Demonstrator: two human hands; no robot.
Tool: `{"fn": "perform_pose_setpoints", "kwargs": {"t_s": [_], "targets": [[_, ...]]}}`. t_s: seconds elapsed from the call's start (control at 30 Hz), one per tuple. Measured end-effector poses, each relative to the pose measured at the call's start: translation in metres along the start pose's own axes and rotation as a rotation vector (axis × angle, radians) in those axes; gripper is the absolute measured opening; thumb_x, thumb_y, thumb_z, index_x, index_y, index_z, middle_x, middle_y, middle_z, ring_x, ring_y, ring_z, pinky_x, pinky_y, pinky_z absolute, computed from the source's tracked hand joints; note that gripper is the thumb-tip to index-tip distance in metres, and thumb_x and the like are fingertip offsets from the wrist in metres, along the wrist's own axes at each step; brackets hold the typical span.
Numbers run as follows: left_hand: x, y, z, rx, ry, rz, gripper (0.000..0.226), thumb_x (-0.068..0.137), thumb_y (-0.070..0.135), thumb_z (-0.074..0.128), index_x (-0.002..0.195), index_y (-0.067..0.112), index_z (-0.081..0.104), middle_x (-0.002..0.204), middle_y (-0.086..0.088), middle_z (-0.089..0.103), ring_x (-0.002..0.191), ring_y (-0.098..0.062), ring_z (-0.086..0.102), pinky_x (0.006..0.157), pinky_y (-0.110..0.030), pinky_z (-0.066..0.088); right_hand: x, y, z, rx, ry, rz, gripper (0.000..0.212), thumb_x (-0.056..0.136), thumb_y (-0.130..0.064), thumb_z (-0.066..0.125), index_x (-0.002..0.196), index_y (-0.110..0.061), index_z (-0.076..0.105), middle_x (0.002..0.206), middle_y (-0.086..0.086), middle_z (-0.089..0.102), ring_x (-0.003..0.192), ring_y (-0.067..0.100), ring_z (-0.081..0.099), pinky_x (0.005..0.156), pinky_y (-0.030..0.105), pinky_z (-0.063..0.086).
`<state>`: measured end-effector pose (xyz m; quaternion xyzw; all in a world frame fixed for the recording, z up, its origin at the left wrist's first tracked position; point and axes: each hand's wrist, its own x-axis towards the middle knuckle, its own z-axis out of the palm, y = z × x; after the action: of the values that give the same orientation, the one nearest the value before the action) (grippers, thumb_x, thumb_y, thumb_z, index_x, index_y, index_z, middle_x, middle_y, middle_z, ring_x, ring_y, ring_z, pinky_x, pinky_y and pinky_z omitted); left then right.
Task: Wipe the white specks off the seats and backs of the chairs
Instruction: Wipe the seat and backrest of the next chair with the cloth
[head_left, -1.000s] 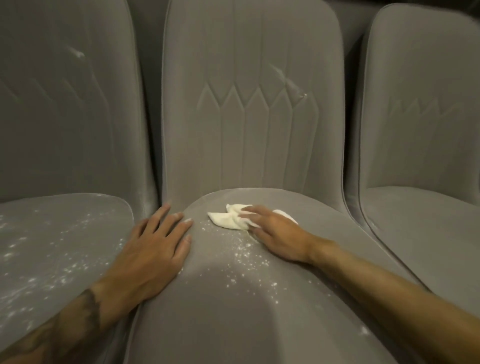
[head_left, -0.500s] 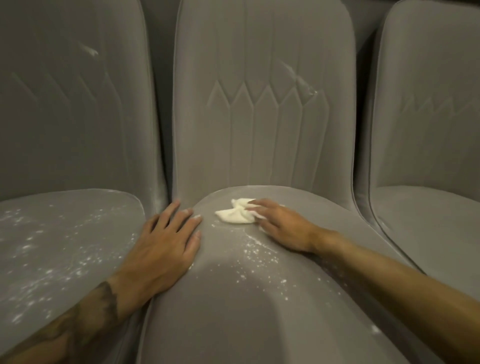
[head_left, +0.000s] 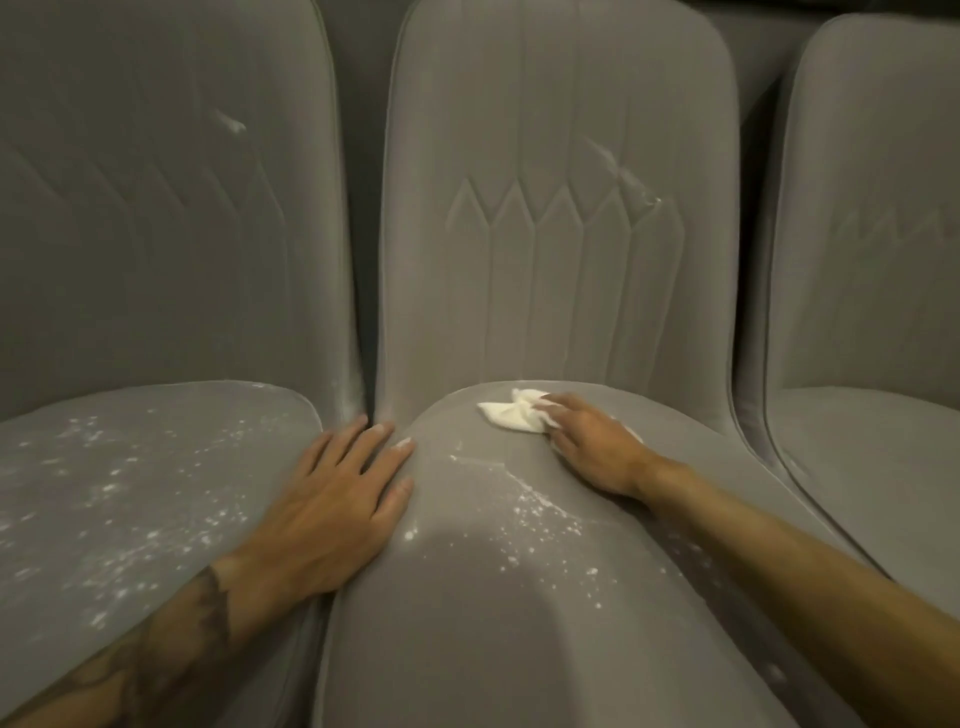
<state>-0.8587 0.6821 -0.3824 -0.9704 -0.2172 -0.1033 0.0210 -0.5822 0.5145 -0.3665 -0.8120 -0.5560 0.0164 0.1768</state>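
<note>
Three grey upholstered chairs stand side by side. On the middle chair's seat (head_left: 467, 623), white specks (head_left: 535, 514) lie scattered across its centre. My right hand (head_left: 592, 447) presses a crumpled white cloth (head_left: 511, 414) flat against the back of that seat, fingers straight over it. At the seat's left edge my left hand (head_left: 337, 499) rests flat with fingers spread. The left chair's seat (head_left: 130, 493) carries many white specks. A white smear (head_left: 623, 171) marks the middle chair's back (head_left: 545, 260), and a smaller smear (head_left: 230, 122) marks the left chair's back.
The right chair (head_left: 872, 312) shows no specks on its seat or back. A narrow dark gap (head_left: 366, 312) separates the left and middle chairs. White dust lines the left chair's inner edge near that gap.
My right hand has slid the cloth farther back toward the seat's rear. The left hand stays put on the seat edge. The view has shifted so the chairs sit more to the right.
</note>
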Motion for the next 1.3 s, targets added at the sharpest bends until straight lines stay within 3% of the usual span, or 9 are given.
{"fn": "perform_pose_setpoints", "kwargs": {"t_s": [0.13,0.27,0.37,0.53,0.7,0.87,0.97,1.1,1.3], "targets": [[-0.014,-0.025,0.001,-0.054,-0.040,-0.107,0.060,0.105,0.060,0.009,0.162,0.044,0.015,0.172,0.004,0.010,0.157,-0.015,0.011,0.127,-0.036,0.005,0.023,-0.030,0.008,0.056,0.065,0.086,0.041,0.103,-0.016,0.044,0.143,-0.017,0.052,0.154,0.005,0.041,0.142,0.023,0.039,0.117,0.025,0.024],[-0.017,-0.027,0.002,-0.152,-0.041,-0.147,0.057,0.105,0.058,0.018,0.161,0.049,0.010,0.172,0.005,0.010,0.157,-0.013,0.014,0.127,-0.034,0.012,0.008,-0.078,0.031,0.075,-0.001,-0.213,0.041,0.104,-0.024,0.044,0.145,-0.025,0.049,0.154,-0.002,0.042,0.139,0.013,0.039,0.114,0.016,0.022],[-0.019,-0.026,0.005,-0.162,-0.035,-0.162,0.060,0.105,0.060,0.016,0.162,0.040,0.019,0.173,0.005,0.010,0.156,-0.013,0.017,0.126,-0.033,0.012,0.005,-0.064,0.023,0.049,-0.072,-0.265,0.044,0.103,-0.021,0.045,0.146,-0.023,0.047,0.155,-0.002,0.039,0.139,0.013,0.039,0.111,0.012,0.020],[-0.020,-0.025,0.007,-0.091,-0.008,-0.129,0.059,0.108,0.055,0.017,0.159,0.030,0.034,0.173,-0.002,0.014,0.155,-0.019,0.024,0.125,-0.036,0.018,0.033,-0.056,0.014,0.055,0.023,0.004,0.041,0.103,-0.015,0.045,0.144,-0.018,0.051,0.154,0.004,0.041,0.142,0.022,0.039,0.116,0.025,0.025],[-0.024,-0.028,0.005,0.135,0.037,-0.023,0.050,0.107,0.035,0.034,0.142,0.010,0.060,0.156,-0.024,0.046,0.133,-0.037,0.058,0.105,-0.049,0.050,0.007,-0.100,0.039,0.089,-0.044,-0.274,0.042,0.104,-0.026,0.042,0.144,-0.020,0.050,0.152,0.003,0.044,0.139,0.017,0.040,0.112,0.017,0.021],[-0.023,-0.025,0.007,-0.020,0.014,-0.082,0.059,0.110,0.045,0.015,0.157,0.023,0.041,0.170,-0.010,0.023,0.151,-0.028,0.035,0.122,-0.043,0.028,0.016,-0.062,0.016,0.057,-0.069,-0.177,0.045,0.102,-0.013,0.047,0.146,-0.017,0.047,0.154,0.002,0.040,0.142,0.018,0.038,0.118,0.021,0.022],[-0.023,-0.027,0.007,0.014,0.025,-0.057,0.051,0.111,0.040,0.030,0.156,0.019,0.043,0.169,-0.014,0.025,0.150,-0.031,0.037,0.121,-0.044,0.031,0.032,-0.081,0.023,0.071,0.002,-0.087,0.042,0.104,-0.018,0.044,0.145,-0.019,0.049,0.154,0.003,0.041,0.142,0.021,0.039,0.118,0.028,0.026],[-0.025,-0.027,0.006,0.161,0.082,0.001,0.034,0.104,0.024,0.058,0.133,0.008,0.065,0.149,-0.027,0.052,0.124,-0.040,0.064,0.099,-0.051,0.055,0.005,-0.107,0.041,0.074,-0.046,-0.316,0.043,0.104,-0.030,0.040,0.146,-0.024,0.047,0.153,0.001,0.042,0.140,0.016,0.039,0.117,0.027,0.028],[-0.022,-0.026,0.007,-0.058,0.028,-0.076,0.055,0.111,0.043,0.021,0.160,0.023,0.036,0.172,-0.009,0.015,0.154,-0.026,0.028,0.125,-0.043,0.022,0.023,-0.089,0.024,0.061,-0.029,-0.180,0.044,0.103,-0.017,0.043,0.147,-0.023,0.046,0.155,-0.002,0.038,0.141,0.017,0.038,0.117,0.025,0.024]]}}
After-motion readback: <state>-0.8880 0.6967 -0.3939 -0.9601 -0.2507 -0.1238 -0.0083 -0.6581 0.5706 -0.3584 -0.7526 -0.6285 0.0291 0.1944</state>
